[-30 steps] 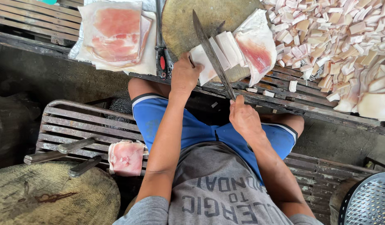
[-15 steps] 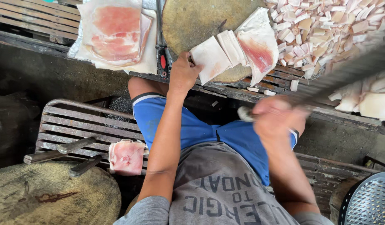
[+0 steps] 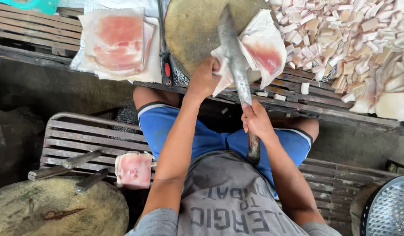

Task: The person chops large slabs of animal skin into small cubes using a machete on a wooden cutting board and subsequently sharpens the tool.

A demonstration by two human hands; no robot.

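Note:
My right hand [image 3: 255,121] grips the handle of a long cleaver [image 3: 235,57] whose blade lies down across a slab of pale pork fat [image 3: 263,50] on the round wooden chopping block [image 3: 191,26]. At the block's near edge, my left hand [image 3: 205,78] presses on the white strips of that slab, just left of the blade. I sit on a slatted wooden bench [image 3: 75,137] in blue shorts.
A stack of pink meat slabs [image 3: 119,41] lies left of the block. A heap of cut fat pieces [image 3: 355,39] fills the right. One meat piece [image 3: 134,169] and two knives [image 3: 66,162] rest on the bench beside another block [image 3: 44,209]. A metal basin [image 3: 388,209] stands at lower right.
My right hand swung the cleaver up and out to the right, then brought it down onto the fat slab. The left hand stayed on the strips.

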